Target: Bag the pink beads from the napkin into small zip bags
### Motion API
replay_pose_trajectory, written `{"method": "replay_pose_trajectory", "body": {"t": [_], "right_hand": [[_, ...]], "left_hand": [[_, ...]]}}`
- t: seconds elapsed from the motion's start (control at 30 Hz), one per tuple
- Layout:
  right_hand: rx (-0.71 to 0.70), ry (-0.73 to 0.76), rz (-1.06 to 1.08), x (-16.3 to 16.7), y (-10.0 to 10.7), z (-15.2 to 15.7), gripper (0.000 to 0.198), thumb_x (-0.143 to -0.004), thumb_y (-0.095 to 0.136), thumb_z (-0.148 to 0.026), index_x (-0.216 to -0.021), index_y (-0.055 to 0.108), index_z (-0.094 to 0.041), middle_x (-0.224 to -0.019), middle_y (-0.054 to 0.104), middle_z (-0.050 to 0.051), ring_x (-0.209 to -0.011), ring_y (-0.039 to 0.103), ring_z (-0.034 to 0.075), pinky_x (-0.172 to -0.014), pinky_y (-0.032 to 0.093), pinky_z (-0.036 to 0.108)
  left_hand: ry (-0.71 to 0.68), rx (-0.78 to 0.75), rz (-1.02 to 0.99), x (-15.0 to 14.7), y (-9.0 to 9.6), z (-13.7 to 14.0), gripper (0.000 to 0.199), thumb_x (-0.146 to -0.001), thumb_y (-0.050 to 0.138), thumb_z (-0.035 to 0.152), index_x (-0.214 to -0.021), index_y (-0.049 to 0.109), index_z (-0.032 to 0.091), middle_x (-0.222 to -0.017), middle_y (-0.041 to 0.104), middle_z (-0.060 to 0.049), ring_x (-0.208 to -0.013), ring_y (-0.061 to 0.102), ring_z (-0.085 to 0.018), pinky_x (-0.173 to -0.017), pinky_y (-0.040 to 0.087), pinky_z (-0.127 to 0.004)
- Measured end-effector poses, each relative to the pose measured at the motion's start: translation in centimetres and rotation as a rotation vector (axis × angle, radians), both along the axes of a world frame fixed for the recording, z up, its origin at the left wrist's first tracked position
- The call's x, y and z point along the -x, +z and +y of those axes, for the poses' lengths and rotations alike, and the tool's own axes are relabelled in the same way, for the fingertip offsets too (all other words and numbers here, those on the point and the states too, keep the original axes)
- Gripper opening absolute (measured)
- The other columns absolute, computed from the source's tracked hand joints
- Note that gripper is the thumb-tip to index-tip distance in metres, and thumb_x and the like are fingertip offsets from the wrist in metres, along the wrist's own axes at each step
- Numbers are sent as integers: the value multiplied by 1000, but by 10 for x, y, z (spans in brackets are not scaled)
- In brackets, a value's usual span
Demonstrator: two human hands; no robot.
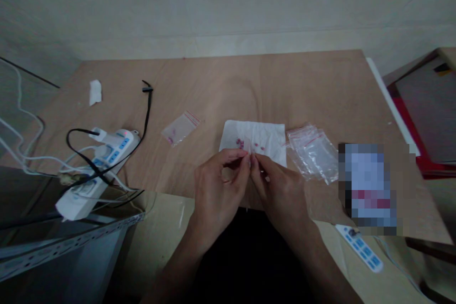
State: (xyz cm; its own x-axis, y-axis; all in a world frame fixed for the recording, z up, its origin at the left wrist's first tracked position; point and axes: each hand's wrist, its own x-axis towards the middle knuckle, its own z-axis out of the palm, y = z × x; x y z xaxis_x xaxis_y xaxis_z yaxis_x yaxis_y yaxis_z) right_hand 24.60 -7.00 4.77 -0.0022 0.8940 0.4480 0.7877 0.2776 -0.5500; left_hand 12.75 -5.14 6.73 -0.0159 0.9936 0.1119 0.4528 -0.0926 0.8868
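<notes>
Several white cables [35, 157], too tangled to count, run in from the far left to one white power strip [124, 141] with blue sockets, which lies tilted at the left edge of the wooden tabletop [213, 85]. One scrap of white paper [95, 92] lies beyond the strip, and one black cable [147, 116] loops across it, its end on the wood. Next comes one clear zip-lock bag [183, 126] with a red-lined seal, lying flat; a few small reddish pieces sit in its lower left corner, too small to count.

In the middle, one left hand [219, 180] and one right hand [283, 187] meet fingertip to fingertip, each pinching one small translucent film [248, 145] between thumb and forefinger. The film stands above the front part of one white tissue [272, 133] spread on the table. On the tissue lie a cluster of dark red pieces [240, 143], its number unclear, and two single ones just to the right.

Right of the tissue is one overlapping pile of empty zip-lock bags [313, 154], several but not countable. Beside it sits one pixelated rectangular object [368, 175], too masked to identify. Below the table's near edge lies a second power strip [359, 248], white with blue sockets.
</notes>
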Motion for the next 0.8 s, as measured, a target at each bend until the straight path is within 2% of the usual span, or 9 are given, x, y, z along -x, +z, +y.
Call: {"method": "replay_pose_trajectory", "body": {"t": [0.1, 0.2, 0.27, 0.3, 0.37, 0.47, 0.53, 0.6, 0.8], "right_hand": [[-45, -140, -81, -7, 1, -1, 29, -93, 49, -20, -76, 70, -11, -53, 67, 3, -41, 61, 13, -41, 42, 22], [-18, -217, -69, -15, 5, -1, 23, -89, 55, -22, -70, 68, -15, -53, 66, 1, -43, 61, 13, -43, 44, 23], [-12, -173, -6, -19, 7, -1, 15, -87, 57, -22, -87, 70, -15, -75, 74, 7, -63, 70, 19, -57, 54, 28], [-18, -118, 36, -21, 7, -1, 20, -87, 56, -21, -101, 68, -15, -94, 75, 11, -81, 72, 23, -69, 58, 34], [-25, 49, 137, -23, 5, 1, 39, -87, 53, -19, -126, 57, -16, -128, 64, 15, -117, 62, 26, -94, 53, 44], [19, 294, 253, -27, 1, 5, 55, -86, 57, -22, -140, 43, -21, -147, 47, 13, -138, 43, 25, -110, 41, 48], [53, 361, 283, -30, -2, 9, 73, -80, 68, -29, -145, 36, -24, -149, 45, 13, -139, 40, 27, -111, 39, 50], [72, 397, 289, -34, -4, 14, 84, -74, 76, -35, -147, 35, -26, -145, 49, 12, -136, 43, 29, -109, 41, 51], [130, 470, 487, -39, -3, 20, 68, -68, 81, -37, -130, 55, -31, -125, 63, 6, -118, 58, 26, -101, 48, 45]], "left_hand": [[79, -37, 183, 2, 5, -1, 6, -79, 64, 18, -79, 70, 18, -74, 74, 0, -65, 69, -12, -67, 56, -23], [116, -35, 233, 4, 12, -2, 5, -76, 65, 17, -76, 70, 19, -66, 71, 2, -57, 65, -11, -61, 54, -23], [131, -43, 219, 3, 15, -3, 4, -75, 65, 19, -76, 69, 20, -65, 70, 3, -55, 63, -10, -57, 52, -22], [133, -43, 204, 3, 16, -3, 4, -75, 65, 20, -77, 69, 20, -65, 70, 3, -55, 63, -10, -56, 51, -21], [116, -39, 170, 2, 18, -2, 5, -75, 65, 21, -77, 69, 20, -67, 70, 3, -57, 63, -10, -57, 51, -21], [72, -22, 128, 1, 21, -1, 5, -75, 63, 21, -77, 68, 20, -67, 69, 3, -58, 62, -9, -57, 50, -20], [46, -8, 118, 2, 23, -1, 4, -76, 62, 21, -75, 66, 20, -65, 68, 3, -57, 61, -9, -56, 49, -20], [5, -2, 117, 3, 25, -1, 5, -77, 61, 21, -73, 65, 19, -64, 66, 3, -57, 60, -9, -56, 48, -20], [-45, -19, 96, 4, 29, 0, 6, -77, 59, 20, -73, 62, 19, -65, 65, 3, -58, 59, -10, -58, 48, -22]]}}
